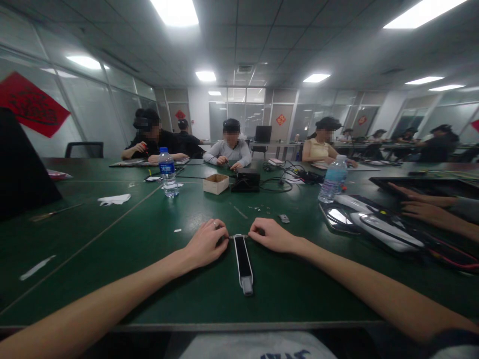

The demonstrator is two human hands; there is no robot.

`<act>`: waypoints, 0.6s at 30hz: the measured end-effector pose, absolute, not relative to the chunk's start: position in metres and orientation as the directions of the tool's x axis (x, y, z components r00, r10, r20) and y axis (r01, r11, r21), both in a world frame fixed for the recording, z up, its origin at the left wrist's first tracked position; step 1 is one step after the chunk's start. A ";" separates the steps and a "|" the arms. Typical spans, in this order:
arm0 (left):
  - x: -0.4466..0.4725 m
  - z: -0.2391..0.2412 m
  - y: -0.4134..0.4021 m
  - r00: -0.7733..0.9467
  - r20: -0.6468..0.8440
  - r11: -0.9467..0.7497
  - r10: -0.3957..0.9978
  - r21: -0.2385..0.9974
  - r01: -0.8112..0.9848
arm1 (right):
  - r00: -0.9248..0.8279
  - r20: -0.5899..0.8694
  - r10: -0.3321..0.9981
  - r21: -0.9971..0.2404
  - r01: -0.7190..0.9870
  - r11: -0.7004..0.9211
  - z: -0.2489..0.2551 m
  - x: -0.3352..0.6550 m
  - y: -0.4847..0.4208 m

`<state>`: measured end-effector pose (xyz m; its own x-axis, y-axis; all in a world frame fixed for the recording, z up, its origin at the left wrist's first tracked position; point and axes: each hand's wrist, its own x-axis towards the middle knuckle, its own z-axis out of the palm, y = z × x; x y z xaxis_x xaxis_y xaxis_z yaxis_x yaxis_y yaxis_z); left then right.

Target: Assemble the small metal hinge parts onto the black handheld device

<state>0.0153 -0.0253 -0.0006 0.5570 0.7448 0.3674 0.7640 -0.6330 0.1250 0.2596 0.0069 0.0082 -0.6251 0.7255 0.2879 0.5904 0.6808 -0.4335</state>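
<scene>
A long, narrow device (244, 259) with a white frame, a black face and a grey tip at its near end lies on the green table. I cannot tell its kind. At the left of its far end, my left hand (208, 241) is closed in a pinch, a ring on one finger. My right hand (272, 235) pinches on the opposite side. Thin, metal-looking bits stick out from the device's far end toward both sets of fingertips. Whatever the fingertips grip is too small to name. Beyond my right hand lies a small grey piece (284, 219).
Ahead stand a small open box (216, 184), a black box (245, 180) with cables and a water bottle (168, 174). Another bottle (333, 180) and white devices (385, 232) are at right, near another person's hands (426, 204). A brush (56, 213) lies left. Several people sit opposite.
</scene>
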 end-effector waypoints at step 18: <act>0.013 -0.004 -0.024 0.566 0.391 -0.651 0.725 0.122 0.749 | -0.670 0.336 0.662 -0.435 0.513 0.740 0.008 0.265 0.008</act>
<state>0.0127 -0.0239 -0.0039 0.5663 0.7253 0.3914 0.7492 -0.6510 0.1224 0.2647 0.0076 0.0084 -0.6699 0.6619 0.3364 0.5130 0.7401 -0.4348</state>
